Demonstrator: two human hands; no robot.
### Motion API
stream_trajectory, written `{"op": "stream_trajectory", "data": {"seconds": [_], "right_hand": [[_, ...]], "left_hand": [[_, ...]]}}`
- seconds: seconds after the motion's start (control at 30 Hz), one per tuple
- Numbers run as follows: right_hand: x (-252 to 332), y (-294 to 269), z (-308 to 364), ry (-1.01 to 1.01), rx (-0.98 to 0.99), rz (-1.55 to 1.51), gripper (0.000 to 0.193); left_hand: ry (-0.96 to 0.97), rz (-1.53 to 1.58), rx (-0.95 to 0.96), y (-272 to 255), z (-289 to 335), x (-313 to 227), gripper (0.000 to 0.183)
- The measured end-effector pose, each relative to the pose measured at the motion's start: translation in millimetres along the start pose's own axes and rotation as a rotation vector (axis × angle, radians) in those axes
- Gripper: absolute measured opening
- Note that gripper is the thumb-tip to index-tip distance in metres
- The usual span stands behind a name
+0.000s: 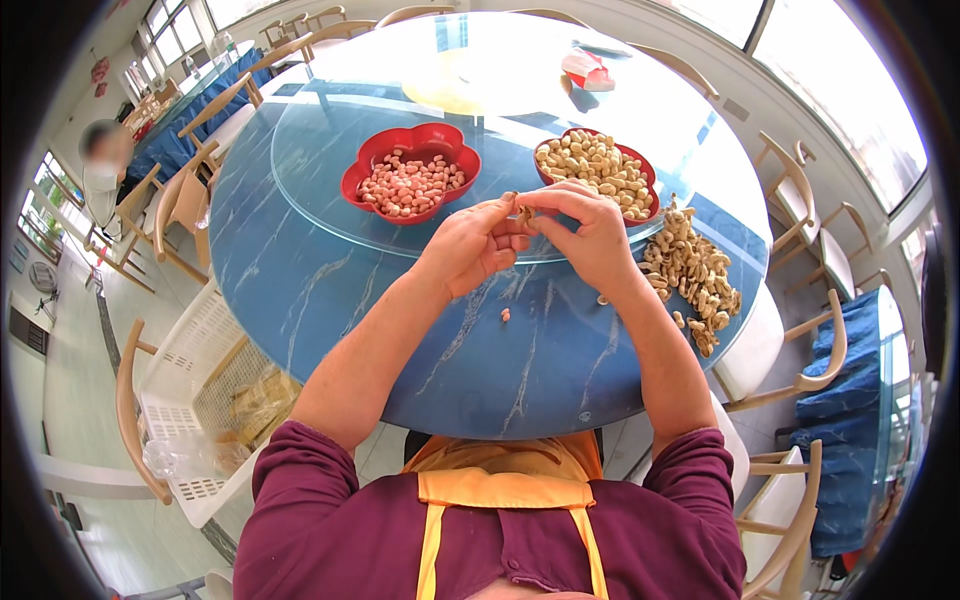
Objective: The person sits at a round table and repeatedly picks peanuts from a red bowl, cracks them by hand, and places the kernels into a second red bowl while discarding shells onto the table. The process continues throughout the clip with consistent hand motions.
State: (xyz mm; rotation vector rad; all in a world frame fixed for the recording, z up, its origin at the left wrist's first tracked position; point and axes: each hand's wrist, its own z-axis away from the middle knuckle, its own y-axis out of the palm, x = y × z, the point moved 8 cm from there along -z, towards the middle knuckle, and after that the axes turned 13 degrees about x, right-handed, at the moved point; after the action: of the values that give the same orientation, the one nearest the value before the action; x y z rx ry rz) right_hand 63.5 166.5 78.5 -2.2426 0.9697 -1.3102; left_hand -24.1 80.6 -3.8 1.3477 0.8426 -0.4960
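Observation:
Over the near half of a round blue table, my left hand (473,243) and my right hand (587,232) meet fingertip to fingertip. Between them they pinch a peanut shell (525,213), partly covered by the fingers. Beyond my left hand stands a red flower-shaped bowl (352,187) with shelled pink peanuts (410,185). A second red bowl (650,213), behind my right hand, is heaped with unshelled peanuts (595,165). Beside my right forearm lies a pile of broken peanut shells (695,270). One loose pink peanut kernel (506,315) rests on the table in front of me.
Both bowls stand on a glass turntable (300,185) on the blue table (440,380). A red and white packet (588,70) lies toward the far side. At my left is a white plastic crate (190,400) with plastic bags. Wooden chairs (800,380) surround the table; a person (102,170) is far left.

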Motion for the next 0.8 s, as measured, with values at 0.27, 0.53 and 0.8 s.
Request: {"op": "stream_trajectory", "data": {"seconds": [0.27, 0.53, 0.8], "right_hand": [[13.0, 0.5, -0.5, -0.152, 0.000, 0.235, 0.020], [-17.4, -86.9, 21.8, 0.293, -0.395, 0.371, 0.014], [-72.3, -125.7, 49.1, 0.740, -0.243, 0.727, 0.027]], "left_hand": [[-0.017, -0.007, 0.047, -9.1, -4.5, 6.1, 0.036], [-0.031, 0.055, 0.021, -0.7, -1.9, -1.9, 0.049], [-0.019, 0.050, 0.044, -1.0, -2.1, -5.7, 0.056]]}}
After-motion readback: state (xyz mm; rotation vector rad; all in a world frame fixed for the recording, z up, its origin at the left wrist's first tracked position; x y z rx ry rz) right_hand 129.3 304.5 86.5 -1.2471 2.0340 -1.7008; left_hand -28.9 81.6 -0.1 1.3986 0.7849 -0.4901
